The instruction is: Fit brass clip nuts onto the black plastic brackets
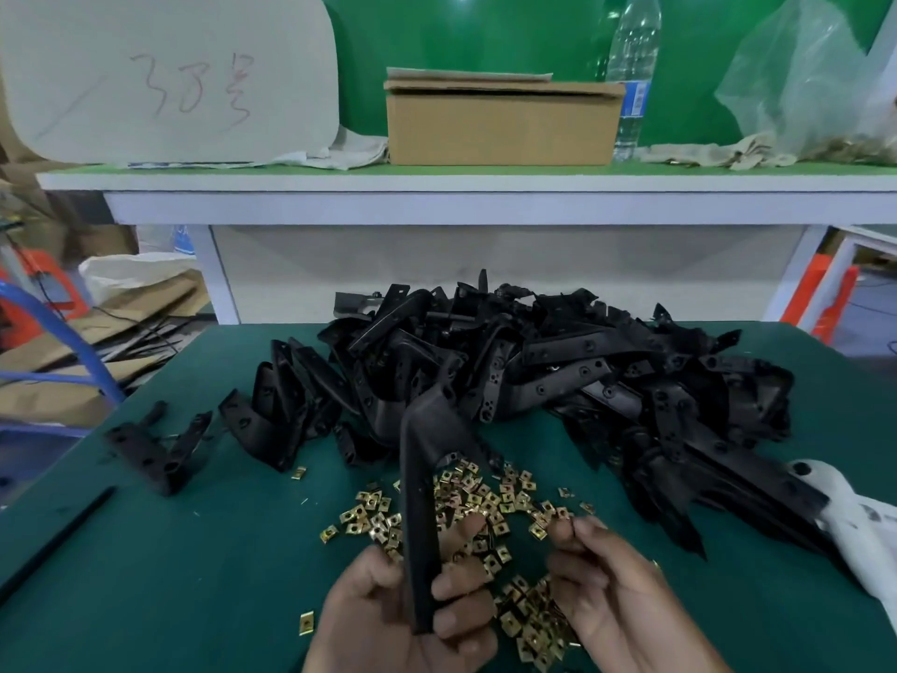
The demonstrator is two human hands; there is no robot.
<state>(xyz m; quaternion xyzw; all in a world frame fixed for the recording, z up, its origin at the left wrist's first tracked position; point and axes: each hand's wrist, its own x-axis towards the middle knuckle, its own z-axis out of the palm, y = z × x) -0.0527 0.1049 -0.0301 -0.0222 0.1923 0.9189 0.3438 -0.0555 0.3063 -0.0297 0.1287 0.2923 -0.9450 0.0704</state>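
— So, what did the left hand (388, 619) have?

— It held one black bracket (422, 502). The fingers were curled tight round the bottom end, and the bracket stood up from the grip and bent away at the top, toward the big heap.

— And the right hand (616, 595)?

— It was just beside the left one, to the right of the held bracket. Its finger and thumb pinched something small at the tips, close to a brass clip nut (538, 530). I could not tell for sure if the nut was in the pinch.

— Where were the other nuts?

— The loose clip nuts (480, 497) lay spread on the green mat (194, 575), under and between both hands, and a bit past them.

— And more brackets?

— A big pile of brackets (558, 376) sat beyond the grip, farther up the mat. One bracket (155, 444) lay alone, far out to the left of the grip.

— Any boxes?

— Yes. A cardboard box (500, 123) sat on the shelf (466, 179) way behind the pile. Its flaps were low, so I could not see inside. A water bottle (631, 75) stood right next to it. A clear plastic bag (805, 80) on the far right had small brass bits at its bottom.
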